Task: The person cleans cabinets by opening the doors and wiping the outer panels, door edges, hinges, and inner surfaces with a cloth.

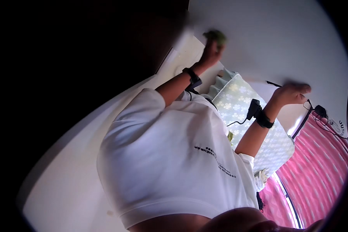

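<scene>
My left hand (pixel 212 53), blurred by motion, is closed around a crumpled green thing (pixel 216 36) that looks like a cloth or something leafy. It is at the pale grey-white surface (pixel 270 38) that fills the top of the head view. A black watch-like band (pixel 192 77) circles that wrist. My right hand (pixel 290 94) is at the same surface farther right, its fingers curled. Whatever may be inside them is hidden. Around the right wrist is a black band (pixel 263 119), with a black boxy piece (pixel 254 108) and a thin cable beside it.
Below the surface lies a pale flower-patterned cloth (pixel 239 102). Pink striped fabric (pixel 317 154) covers the right side. A black object with thin wires (pixel 321 111) sits right of my right hand. My white shirt (pixel 170 154) fills the middle; the upper left is dark.
</scene>
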A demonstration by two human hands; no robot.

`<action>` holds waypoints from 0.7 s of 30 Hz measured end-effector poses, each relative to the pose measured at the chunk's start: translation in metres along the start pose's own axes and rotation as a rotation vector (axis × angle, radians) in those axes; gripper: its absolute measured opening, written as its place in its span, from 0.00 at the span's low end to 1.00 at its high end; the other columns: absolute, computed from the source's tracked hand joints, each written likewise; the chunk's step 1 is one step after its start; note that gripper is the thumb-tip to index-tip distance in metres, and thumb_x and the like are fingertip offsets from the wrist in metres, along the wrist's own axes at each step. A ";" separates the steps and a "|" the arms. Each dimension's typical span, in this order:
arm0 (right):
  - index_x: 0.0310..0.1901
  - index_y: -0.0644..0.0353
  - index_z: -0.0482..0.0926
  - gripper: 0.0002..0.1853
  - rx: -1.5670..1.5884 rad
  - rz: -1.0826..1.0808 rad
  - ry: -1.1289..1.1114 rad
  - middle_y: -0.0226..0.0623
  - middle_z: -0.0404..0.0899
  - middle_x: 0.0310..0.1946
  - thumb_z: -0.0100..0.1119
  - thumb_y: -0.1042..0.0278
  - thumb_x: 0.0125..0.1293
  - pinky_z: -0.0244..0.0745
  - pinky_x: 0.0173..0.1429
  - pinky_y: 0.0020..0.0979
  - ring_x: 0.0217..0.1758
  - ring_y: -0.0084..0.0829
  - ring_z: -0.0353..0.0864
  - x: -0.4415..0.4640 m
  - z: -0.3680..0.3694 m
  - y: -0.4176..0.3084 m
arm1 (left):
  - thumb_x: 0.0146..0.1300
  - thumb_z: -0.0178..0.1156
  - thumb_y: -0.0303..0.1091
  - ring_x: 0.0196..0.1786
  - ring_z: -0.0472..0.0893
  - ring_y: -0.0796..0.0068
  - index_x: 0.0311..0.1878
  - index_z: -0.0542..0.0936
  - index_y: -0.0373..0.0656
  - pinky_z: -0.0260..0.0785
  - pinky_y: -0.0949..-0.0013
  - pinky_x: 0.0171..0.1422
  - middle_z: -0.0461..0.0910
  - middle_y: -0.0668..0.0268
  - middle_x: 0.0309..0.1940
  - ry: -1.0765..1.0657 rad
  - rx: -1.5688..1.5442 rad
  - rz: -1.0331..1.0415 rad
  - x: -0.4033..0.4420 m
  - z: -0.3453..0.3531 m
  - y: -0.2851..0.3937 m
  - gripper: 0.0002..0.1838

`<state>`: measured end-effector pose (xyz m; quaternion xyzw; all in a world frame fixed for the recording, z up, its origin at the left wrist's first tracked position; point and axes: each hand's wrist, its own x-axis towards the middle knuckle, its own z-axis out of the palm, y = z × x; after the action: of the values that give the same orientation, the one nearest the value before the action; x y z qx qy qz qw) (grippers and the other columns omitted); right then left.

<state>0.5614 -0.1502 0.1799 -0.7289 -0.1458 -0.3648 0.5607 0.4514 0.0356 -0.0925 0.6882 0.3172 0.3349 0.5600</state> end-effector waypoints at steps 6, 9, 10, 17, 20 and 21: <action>0.22 0.64 0.62 0.35 0.063 -0.116 -0.045 0.29 0.63 0.20 0.42 0.37 0.76 0.61 0.33 0.30 0.26 0.25 0.58 0.000 0.003 -0.007 | 0.45 0.74 0.35 0.60 0.69 0.53 0.57 0.81 0.66 0.67 0.54 0.65 0.67 0.57 0.55 -0.223 0.172 0.934 -0.011 -0.027 0.239 0.31; 0.35 0.73 0.76 0.30 0.050 -0.144 -0.155 0.40 0.76 0.26 0.46 0.45 0.77 0.69 0.42 0.32 0.31 0.32 0.71 0.003 -0.003 0.006 | 0.45 0.72 0.31 0.59 0.69 0.52 0.59 0.80 0.63 0.68 0.54 0.63 0.66 0.56 0.56 -0.049 0.201 0.957 0.006 -0.023 0.276 0.33; 0.36 0.73 0.77 0.29 0.055 -0.157 -0.141 0.40 0.77 0.27 0.48 0.47 0.77 0.70 0.43 0.32 0.31 0.32 0.72 0.000 -0.004 0.021 | 0.54 0.69 0.33 0.68 0.60 0.51 0.65 0.73 0.59 0.68 0.49 0.65 0.58 0.57 0.66 -0.030 0.172 0.938 0.009 -0.012 0.262 0.33; 0.42 0.72 0.80 0.23 0.216 -0.127 -0.192 0.39 0.82 0.33 0.54 0.53 0.76 0.73 0.43 0.30 0.35 0.28 0.78 -0.003 0.000 0.005 | 0.59 0.63 0.35 0.64 0.69 0.45 0.62 0.73 0.51 0.67 0.54 0.66 0.68 0.47 0.59 -0.260 0.298 0.385 -0.035 0.010 0.067 0.26; 0.43 0.70 0.80 0.20 0.312 -0.423 -0.163 0.49 0.81 0.42 0.57 0.55 0.73 0.71 0.55 0.37 0.46 0.42 0.80 0.000 0.021 0.020 | 0.66 0.56 0.38 0.67 0.69 0.46 0.67 0.66 0.46 0.67 0.52 0.67 0.68 0.44 0.63 -0.368 0.241 0.187 -0.039 0.024 0.053 0.26; 0.43 0.70 0.80 0.20 0.332 -0.433 -0.165 0.49 0.81 0.42 0.57 0.55 0.73 0.71 0.55 0.37 0.46 0.42 0.80 0.006 0.017 0.016 | 0.70 0.52 0.39 0.67 0.70 0.46 0.68 0.63 0.43 0.67 0.51 0.67 0.68 0.43 0.64 -0.354 0.208 0.214 -0.046 0.028 0.059 0.26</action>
<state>0.5819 -0.1406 0.1702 -0.6062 -0.4010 -0.3867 0.5676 0.4513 -0.0271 -0.0438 0.8199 0.1719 0.2322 0.4942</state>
